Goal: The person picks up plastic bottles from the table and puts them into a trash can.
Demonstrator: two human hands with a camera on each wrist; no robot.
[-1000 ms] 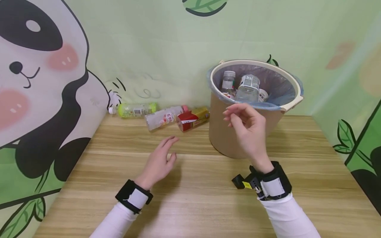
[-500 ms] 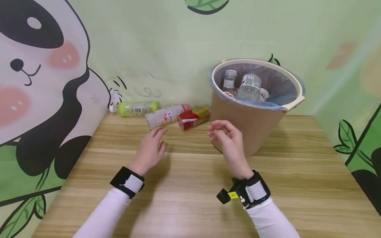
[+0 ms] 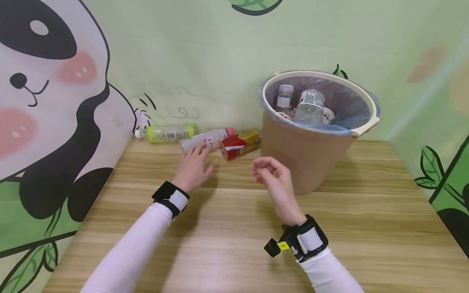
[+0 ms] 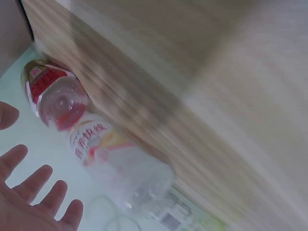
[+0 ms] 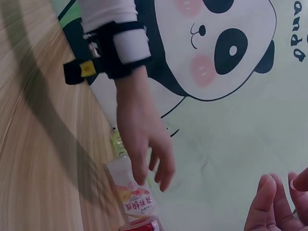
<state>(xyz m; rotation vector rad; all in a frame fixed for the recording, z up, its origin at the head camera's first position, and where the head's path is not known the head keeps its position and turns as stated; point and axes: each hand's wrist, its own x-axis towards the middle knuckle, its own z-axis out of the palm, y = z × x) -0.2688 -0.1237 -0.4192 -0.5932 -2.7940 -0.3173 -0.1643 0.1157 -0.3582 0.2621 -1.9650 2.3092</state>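
My left hand (image 3: 192, 169) reaches over the table with fingers spread, its fingertips overlapping the near side of a clear bottle with a pink cap (image 3: 199, 139) in the head view. In the left wrist view, the fingers (image 4: 33, 183) stand apart from that bottle (image 4: 120, 163) and hold nothing. Right of it lies a bottle with a red and gold label (image 3: 239, 144); to its left, a green-tinted bottle with a white cap (image 3: 170, 133). My right hand (image 3: 276, 185) hovers in front of the bin, fingers loosely bent and holding nothing.
A tan bin (image 3: 296, 162) with a cream rim and a blue liner bag stands at the back right. Several bottles and containers, including a clear bottle (image 3: 309, 110), lie inside. A printed panda curtain (image 3: 220, 61) walls the wooden table (image 3: 227, 244) behind and at the sides.
My right hand has come down and left from in front of the bin's rim. My left hand shifted left, then forward to the pink-capped bottle. The bottles have stayed put.
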